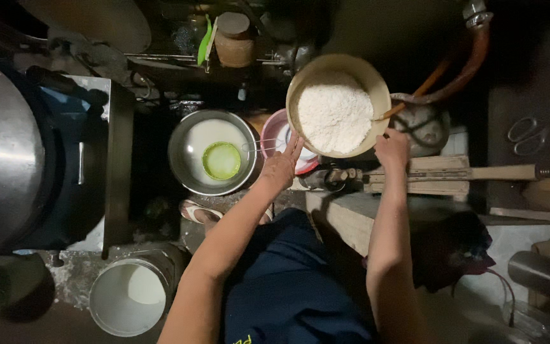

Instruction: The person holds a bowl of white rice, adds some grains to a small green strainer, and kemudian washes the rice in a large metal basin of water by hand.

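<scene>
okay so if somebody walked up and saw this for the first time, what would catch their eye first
Most likely the tan bowl heaped with white grains, top centre, steadied by the left hand at its rim while the right hand works a wooden stick at its edge. Next, the steel pan of milky liquid with a green cup in it, just left.

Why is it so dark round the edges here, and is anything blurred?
Head view: light falls mainly on the middle, so the bowl of white grains looks bright; corners sink into shadow; glare streaks the big steel pot; both hands look reasonably sharp.
</scene>
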